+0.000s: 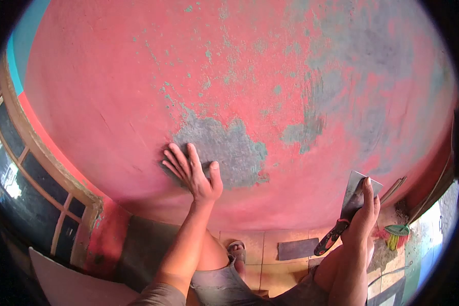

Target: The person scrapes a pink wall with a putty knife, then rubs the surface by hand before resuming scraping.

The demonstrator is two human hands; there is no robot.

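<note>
My left hand (194,173) is raised at the wall with its fingers spread, at the lower left of a bare grey patch (222,148). Whether the fingertips press on the surface is hard to tell. The pink wall (112,102) has peeling paint with green specks showing through. In my right hand (364,214) is a putty knife (355,196) with a wide metal blade pointing up and a black and red handle (331,237). Its blade stands near the lower right of the wall, and my thumb lies along it.
A framed window (30,178) is at the left. On the tiled floor (275,270) lies a dark flat rectangle (297,249) by my foot (237,250). A green-topped broom (397,232) rests at the right. A pale board (76,283) is at the lower left.
</note>
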